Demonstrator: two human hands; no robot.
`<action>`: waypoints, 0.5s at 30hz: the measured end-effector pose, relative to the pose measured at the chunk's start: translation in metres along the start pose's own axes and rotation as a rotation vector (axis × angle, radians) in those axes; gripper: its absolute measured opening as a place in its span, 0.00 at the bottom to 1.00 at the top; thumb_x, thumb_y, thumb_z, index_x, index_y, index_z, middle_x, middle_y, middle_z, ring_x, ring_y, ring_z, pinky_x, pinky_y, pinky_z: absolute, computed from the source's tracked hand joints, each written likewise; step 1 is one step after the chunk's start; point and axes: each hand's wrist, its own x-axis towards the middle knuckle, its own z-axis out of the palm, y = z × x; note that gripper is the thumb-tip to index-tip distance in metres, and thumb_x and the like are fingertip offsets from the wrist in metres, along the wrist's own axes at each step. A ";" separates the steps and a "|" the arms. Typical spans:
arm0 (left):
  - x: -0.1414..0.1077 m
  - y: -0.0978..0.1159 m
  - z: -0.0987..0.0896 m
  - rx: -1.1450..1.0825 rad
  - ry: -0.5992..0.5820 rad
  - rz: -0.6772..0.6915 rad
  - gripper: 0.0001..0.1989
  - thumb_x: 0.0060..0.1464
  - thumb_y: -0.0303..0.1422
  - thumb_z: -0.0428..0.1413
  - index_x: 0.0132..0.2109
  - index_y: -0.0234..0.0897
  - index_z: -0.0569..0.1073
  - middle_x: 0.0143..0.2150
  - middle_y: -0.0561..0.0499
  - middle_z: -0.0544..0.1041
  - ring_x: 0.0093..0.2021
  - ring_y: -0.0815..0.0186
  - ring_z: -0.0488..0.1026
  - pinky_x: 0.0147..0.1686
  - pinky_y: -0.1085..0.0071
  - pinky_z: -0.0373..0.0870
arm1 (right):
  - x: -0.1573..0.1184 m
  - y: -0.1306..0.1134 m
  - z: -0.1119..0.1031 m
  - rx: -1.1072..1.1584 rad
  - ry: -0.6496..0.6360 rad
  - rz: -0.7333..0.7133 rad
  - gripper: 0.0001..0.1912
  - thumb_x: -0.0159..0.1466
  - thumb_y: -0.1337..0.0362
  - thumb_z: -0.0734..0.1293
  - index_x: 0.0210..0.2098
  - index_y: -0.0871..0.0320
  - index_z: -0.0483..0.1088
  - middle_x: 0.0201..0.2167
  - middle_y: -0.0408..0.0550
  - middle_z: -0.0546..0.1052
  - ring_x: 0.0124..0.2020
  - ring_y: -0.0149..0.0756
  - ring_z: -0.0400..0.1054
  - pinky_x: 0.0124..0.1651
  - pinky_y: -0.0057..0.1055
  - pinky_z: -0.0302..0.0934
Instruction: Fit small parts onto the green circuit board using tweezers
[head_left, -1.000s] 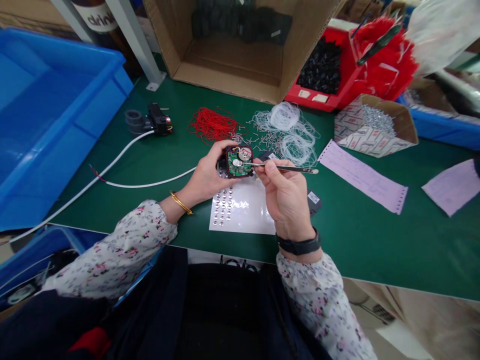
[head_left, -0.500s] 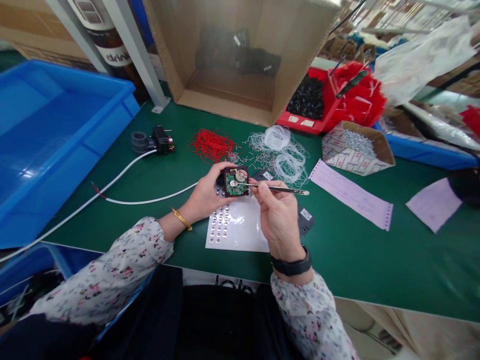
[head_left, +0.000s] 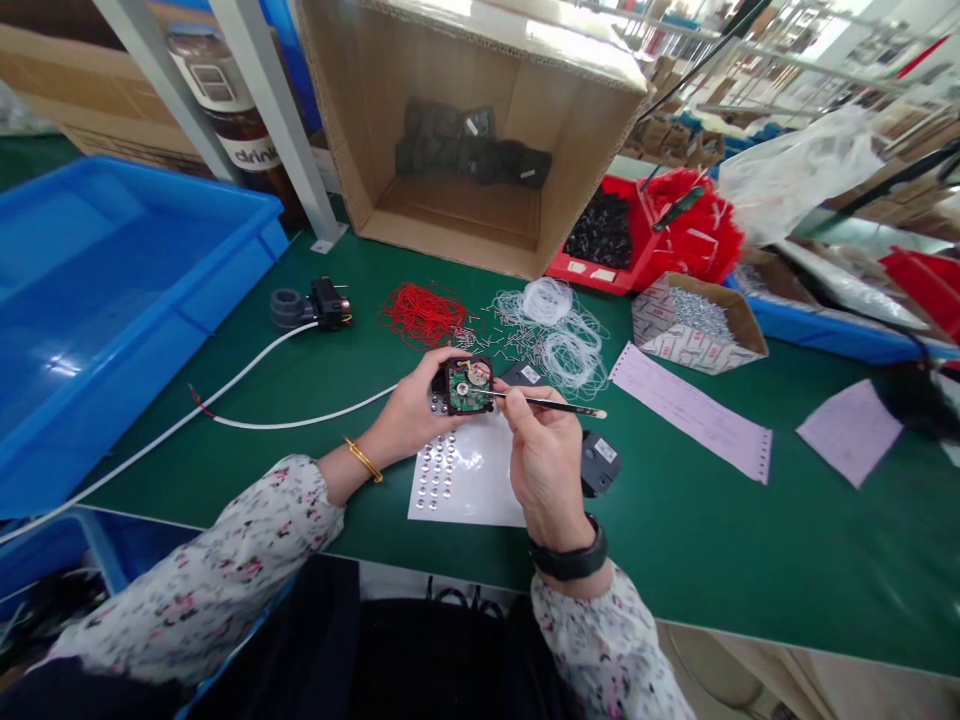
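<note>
My left hand (head_left: 411,408) grips a small black housing with a green circuit board (head_left: 469,386) inside, its open face turned up. In my right hand (head_left: 547,455) is a thin dark tool with a pale end (head_left: 574,407), pinched between thumb and fingers, its metal tip over the board. Below the hands lies a white sheet (head_left: 480,485) with rows of small shiny round pieces (head_left: 436,470). Dark flat parts with labels, one of them a dark cover (head_left: 600,462), lie beside my right hand. A white cable (head_left: 300,424) runs up to the housing from the left.
Red wires (head_left: 425,313), small screws (head_left: 521,345) and clear tubing (head_left: 566,362) lie behind the hands. A cardboard box (head_left: 450,235) stands at the back, a blue tray (head_left: 225,245) at left. To the right are a red bin (head_left: 634,265), a screw box (head_left: 694,350) and pink paper (head_left: 690,412).
The whole view has shifted, so things appear lower. Both hands still hold the housing and tool; the white disc on the board looks different, now with dark marks at its middle.
</note>
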 end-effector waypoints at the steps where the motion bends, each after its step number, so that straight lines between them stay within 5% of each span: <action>1: 0.000 0.000 0.000 0.005 0.000 0.001 0.33 0.44 0.32 0.65 0.56 0.41 0.60 0.54 0.45 0.66 0.55 0.56 0.65 0.55 0.59 0.65 | 0.000 0.000 0.000 -0.004 0.000 0.001 0.11 0.50 0.62 0.74 0.27 0.59 0.69 0.31 0.45 0.76 0.35 0.33 0.70 0.44 0.34 0.62; 15: -0.001 0.001 0.000 -0.006 0.009 -0.002 0.33 0.44 0.34 0.65 0.55 0.42 0.60 0.54 0.46 0.66 0.54 0.57 0.65 0.55 0.57 0.65 | 0.000 0.001 0.001 0.010 -0.018 0.001 0.11 0.50 0.63 0.74 0.28 0.59 0.69 0.32 0.46 0.76 0.34 0.32 0.69 0.43 0.31 0.60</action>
